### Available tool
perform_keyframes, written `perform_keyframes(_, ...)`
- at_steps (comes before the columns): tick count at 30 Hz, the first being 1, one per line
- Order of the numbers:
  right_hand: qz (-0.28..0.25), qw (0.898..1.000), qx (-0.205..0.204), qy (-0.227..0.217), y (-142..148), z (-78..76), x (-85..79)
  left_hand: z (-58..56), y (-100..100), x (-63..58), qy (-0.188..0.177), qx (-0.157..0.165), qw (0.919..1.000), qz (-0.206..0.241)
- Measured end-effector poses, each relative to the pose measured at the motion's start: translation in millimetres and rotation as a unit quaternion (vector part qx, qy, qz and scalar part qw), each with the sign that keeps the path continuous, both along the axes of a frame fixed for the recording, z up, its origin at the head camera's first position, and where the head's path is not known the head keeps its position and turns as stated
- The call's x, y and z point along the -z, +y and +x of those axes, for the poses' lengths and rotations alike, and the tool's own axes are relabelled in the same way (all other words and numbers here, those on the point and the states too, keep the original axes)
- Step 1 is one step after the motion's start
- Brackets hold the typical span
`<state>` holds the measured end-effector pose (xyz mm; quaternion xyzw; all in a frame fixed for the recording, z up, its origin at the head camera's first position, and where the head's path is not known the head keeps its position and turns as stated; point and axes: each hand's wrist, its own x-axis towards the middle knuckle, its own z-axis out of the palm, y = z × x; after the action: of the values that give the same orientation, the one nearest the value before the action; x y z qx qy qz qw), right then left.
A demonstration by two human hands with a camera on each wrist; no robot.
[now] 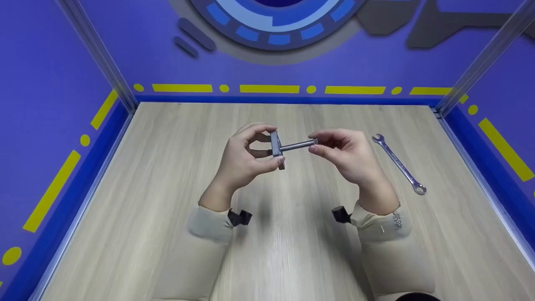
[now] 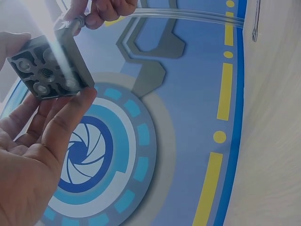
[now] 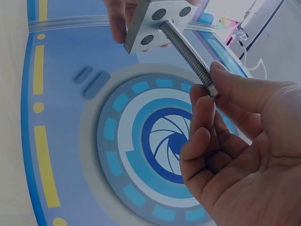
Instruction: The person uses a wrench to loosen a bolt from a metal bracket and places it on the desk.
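Note:
Above the table, my left hand (image 1: pixel 244 156) grips a square grey metal plate (image 1: pixel 275 144) by its edges, thumb below and fingers above. A threaded rod (image 3: pixel 190 54) stands out from the plate's middle hole, its near part inside the plate. My right hand (image 1: pixel 345 152) pinches the rod's far end between thumb and fingertips. In the right wrist view the plate's flat face shows dark round holes around the rod. The left wrist view shows the plate's other face, with recessed rings about a threaded centre hole (image 2: pixel 47 74).
A combination wrench (image 1: pixel 399 164) lies on the wooden table (image 1: pixel 167 175), right of my right hand. Blue printed panels (image 1: pixel 267 71) with yellow marks and metal posts (image 1: pixel 480 58) stand around the table's back and sides. Small black wrist cameras (image 1: pixel 240 218) stick out from both sleeves.

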<state>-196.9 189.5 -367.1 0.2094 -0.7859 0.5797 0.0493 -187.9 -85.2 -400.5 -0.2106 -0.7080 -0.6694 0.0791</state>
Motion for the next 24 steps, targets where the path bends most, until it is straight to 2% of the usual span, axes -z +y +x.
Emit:
perform_keyframes(5, 0.01, 1.0, 0.005, 0.025, 1.8, -0.2, 0.0, -1.0, 0.7, -0.5, -0.008, 0.018, 0.9995, 0.024)
perform_keyframes(8, 0.013, 1.0, 0.009, 0.023, 3.0, -0.4, 0.1, -0.8, 0.9, -1.3, -0.012, 0.024, 0.9991, 0.034)
perform_keyframes(13, 0.009, 1.0, 0.01, -0.009, 3.9, -0.5, -0.8, -0.2, 1.0, -1.7, -0.012, 0.026, 0.9988, 0.04)
perform_keyframes(17, 0.026, 0.999, 0.013, -0.03, 1.2, -1.8, -1.4, -0.5, 1.7, -0.2, -0.008, 0.023, 0.9987, 0.043)
perform_keyframes(20, 0.045, 0.997, 0.013, -0.053, -0.7, -3.0, -1.0, -0.1, 2.6, 0.1, -0.003, 0.017, 0.9993, 0.032)
perform_keyframes(24, 0.046, 0.996, -0.002, -0.073, -0.4, -3.6, 0.0, 0.3, 3.7, 0.7, 0.002, 0.009, 0.9999, 0.009)
